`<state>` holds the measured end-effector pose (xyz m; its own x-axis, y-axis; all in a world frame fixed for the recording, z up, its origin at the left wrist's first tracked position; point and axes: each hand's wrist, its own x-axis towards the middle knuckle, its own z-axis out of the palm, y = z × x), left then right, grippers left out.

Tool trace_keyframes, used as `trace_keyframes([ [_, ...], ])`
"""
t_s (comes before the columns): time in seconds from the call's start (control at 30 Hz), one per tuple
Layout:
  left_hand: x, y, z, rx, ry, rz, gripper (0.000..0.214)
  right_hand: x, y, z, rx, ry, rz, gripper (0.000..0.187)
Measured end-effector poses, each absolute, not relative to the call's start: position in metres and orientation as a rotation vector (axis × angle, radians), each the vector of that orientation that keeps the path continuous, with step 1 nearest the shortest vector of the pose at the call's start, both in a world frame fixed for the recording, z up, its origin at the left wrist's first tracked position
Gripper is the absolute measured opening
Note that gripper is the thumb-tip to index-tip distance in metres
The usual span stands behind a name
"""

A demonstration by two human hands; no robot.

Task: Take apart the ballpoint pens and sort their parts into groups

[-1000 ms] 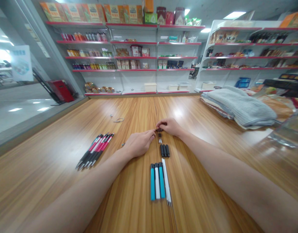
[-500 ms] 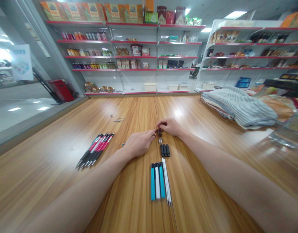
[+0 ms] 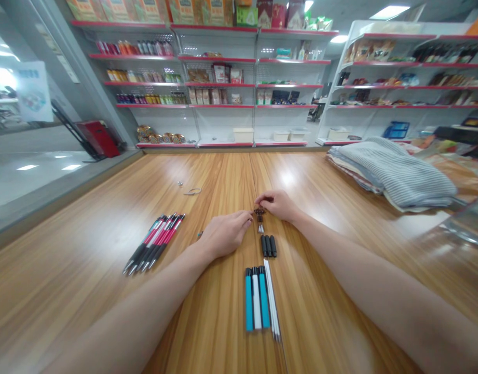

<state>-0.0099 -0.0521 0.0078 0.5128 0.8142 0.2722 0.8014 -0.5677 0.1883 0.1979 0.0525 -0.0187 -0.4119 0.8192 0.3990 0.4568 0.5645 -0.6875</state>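
My left hand (image 3: 225, 234) rests on the wooden table (image 3: 67, 259), its fingertips reaching toward a small cluster of dark parts (image 3: 259, 211). My right hand (image 3: 277, 204) lies just above that cluster, fingertips at its upper edge. The parts are too small to identify, and I cannot tell whether either hand grips them. Below them stand small pale pen tips (image 3: 260, 227), several black pen sections (image 3: 268, 245), teal and white pen barrels (image 3: 255, 299), and thin white refills (image 3: 272, 299). Left of my left hand lie several pink-and-black pens (image 3: 153, 243).
A tiny metal piece (image 3: 200, 234) lies beside my left hand, and a thin loop of wire (image 3: 192, 191) lies farther up the table. A folded striped grey cloth (image 3: 394, 174) sits at the far right. Red-edged store shelves (image 3: 219, 85) stand behind the table.
The view has tilted slightly, shifting everything a little in the frame. Both hands remain at the small dark parts with no clear change in hold.
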Motion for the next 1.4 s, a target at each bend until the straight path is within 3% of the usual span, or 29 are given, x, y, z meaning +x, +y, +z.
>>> trace_keyframes([
  [0.33,-0.018,-0.055,0.011,2.613,1.414,0.769,0.027,0.213,0.046,-0.017,-1.2,-1.65,0.684,0.022],
  [0.7,-0.007,-0.065,0.011,2.544,1.614,0.704,0.034,0.225,-0.013,-0.005,-1.112,-1.436,0.976,0.027],
  [1.07,-0.002,-0.065,0.014,2.721,1.258,0.752,0.028,0.205,-0.062,0.02,-1.141,-2.036,0.399,0.027],
  [1.27,-0.001,-0.062,0.01,2.686,1.257,0.836,0.019,0.207,-0.053,0.013,-1.189,-2.111,0.296,0.042],
  [1.4,-0.001,-0.065,0.009,2.742,1.229,0.796,0.016,0.208,-0.056,0.012,-1.123,-2.088,0.326,0.042],
])
